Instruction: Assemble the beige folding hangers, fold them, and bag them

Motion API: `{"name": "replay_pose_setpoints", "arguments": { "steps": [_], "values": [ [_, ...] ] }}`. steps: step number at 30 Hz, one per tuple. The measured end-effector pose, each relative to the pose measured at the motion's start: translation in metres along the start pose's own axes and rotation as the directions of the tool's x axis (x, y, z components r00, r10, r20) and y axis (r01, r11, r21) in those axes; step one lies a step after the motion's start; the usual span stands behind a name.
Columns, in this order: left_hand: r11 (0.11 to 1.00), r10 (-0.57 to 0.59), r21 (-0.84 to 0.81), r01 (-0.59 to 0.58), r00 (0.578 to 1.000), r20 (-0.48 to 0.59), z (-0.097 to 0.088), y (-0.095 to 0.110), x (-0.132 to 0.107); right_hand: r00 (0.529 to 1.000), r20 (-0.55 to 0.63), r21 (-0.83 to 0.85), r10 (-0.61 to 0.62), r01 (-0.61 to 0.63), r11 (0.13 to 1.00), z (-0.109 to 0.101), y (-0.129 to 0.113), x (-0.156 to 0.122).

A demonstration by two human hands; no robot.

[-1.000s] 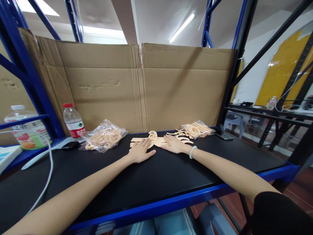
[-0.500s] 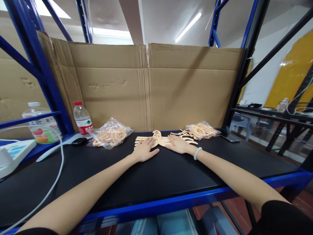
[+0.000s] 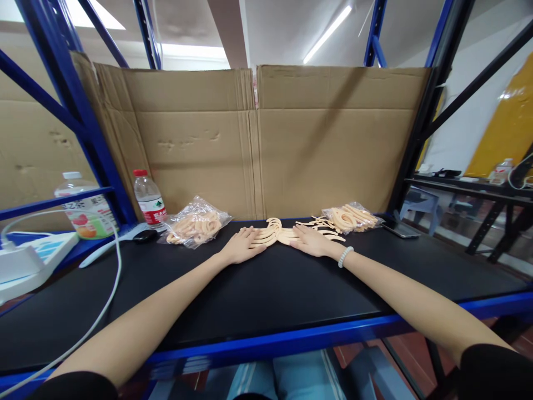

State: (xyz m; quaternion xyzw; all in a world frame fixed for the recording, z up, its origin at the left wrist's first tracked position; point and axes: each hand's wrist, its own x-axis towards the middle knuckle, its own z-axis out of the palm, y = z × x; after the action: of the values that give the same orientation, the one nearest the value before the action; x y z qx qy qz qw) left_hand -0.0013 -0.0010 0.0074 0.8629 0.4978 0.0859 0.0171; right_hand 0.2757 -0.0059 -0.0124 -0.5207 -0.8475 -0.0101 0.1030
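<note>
Several flat, curved, cream-coloured strips (image 3: 272,236) lie side by side on the black table surface (image 3: 266,294), fanning out to both sides from a curled top in the middle. My left hand (image 3: 242,246) rests flat on the left part of them, fingers stretched out, covering their outer ends. On the right part lies my right hand (image 3: 310,242), palm down with its fingers extended, a pale beaded bracelet (image 3: 345,256) on its wrist. Some strip ends show past this hand. Neither hand grips anything. What the strips are made of I cannot tell.
Clear plastic bags of similar cream pieces lie at the left (image 3: 195,222) and right (image 3: 352,217). A red-capped bottle (image 3: 150,203), a larger bottle (image 3: 87,208), a power strip (image 3: 39,264) with a white cable and a phone (image 3: 402,228) stand or lie around. Cardboard (image 3: 195,144) walls the back.
My left hand has slid outward to the left over the strips, uncovering more of their middle. My right hand stays flat on the right part. The camera view has shifted slightly.
</note>
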Motion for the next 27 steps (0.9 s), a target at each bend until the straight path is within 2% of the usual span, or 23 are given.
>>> {"name": "replay_pose_setpoints", "arguments": {
  "steps": [4,8,10,12,14,16,18,20,23,27],
  "values": [
    [1.000,0.009,0.006,-0.009,0.999,-0.032,0.001,0.003,0.000,1.000,0.019,0.004,0.012,-0.012,1.000,-0.001,0.002,-0.001],
    [0.997,0.035,-0.066,-0.041,0.995,-0.093,0.002,0.002,0.000,1.000,-0.011,0.024,-0.009,0.009,1.000,-0.001,0.002,-0.003],
    [0.991,0.021,-0.125,-0.040,0.989,-0.148,0.004,-0.003,0.002,0.997,-0.069,0.043,-0.035,0.038,0.998,-0.006,0.005,-0.003],
    [0.982,-0.009,-0.185,-0.032,0.976,-0.218,0.006,-0.007,0.004,0.982,-0.181,0.057,-0.049,0.060,0.997,-0.016,0.011,-0.004],
    [0.974,-0.021,-0.221,-0.047,0.955,-0.295,0.007,-0.011,0.006,0.954,-0.298,0.044,-0.035,0.051,0.998,-0.031,0.024,-0.007],
    [0.972,-0.014,-0.225,-0.073,0.932,-0.362,0.007,-0.014,0.006,0.943,-0.334,-0.009,-0.009,0.006,1.000,-0.046,0.043,-0.013],
    [0.972,0.001,-0.214,-0.098,0.911,-0.413,0.007,-0.014,0.006,0.962,-0.271,-0.051,0.040,-0.056,0.997,-0.059,0.065,-0.022],
    [0.971,0.022,-0.201,-0.125,0.892,-0.451,0.007,-0.013,0.005,0.992,-0.112,-0.041,0.060,-0.065,0.997,-0.067,0.085,-0.031],
    [0.970,0.040,-0.192,-0.150,0.875,-0.483,0.007,-0.012,0.004,0.997,0.047,-0.062,0.060,-0.057,0.996,-0.068,0.105,-0.039],
    [0.969,0.041,-0.193,-0.153,0.875,-0.483,0.007,-0.011,0.003,0.996,0.063,-0.148,0.059,-0.049,0.988,-0.062,0.109,-0.039]
  ]
}}
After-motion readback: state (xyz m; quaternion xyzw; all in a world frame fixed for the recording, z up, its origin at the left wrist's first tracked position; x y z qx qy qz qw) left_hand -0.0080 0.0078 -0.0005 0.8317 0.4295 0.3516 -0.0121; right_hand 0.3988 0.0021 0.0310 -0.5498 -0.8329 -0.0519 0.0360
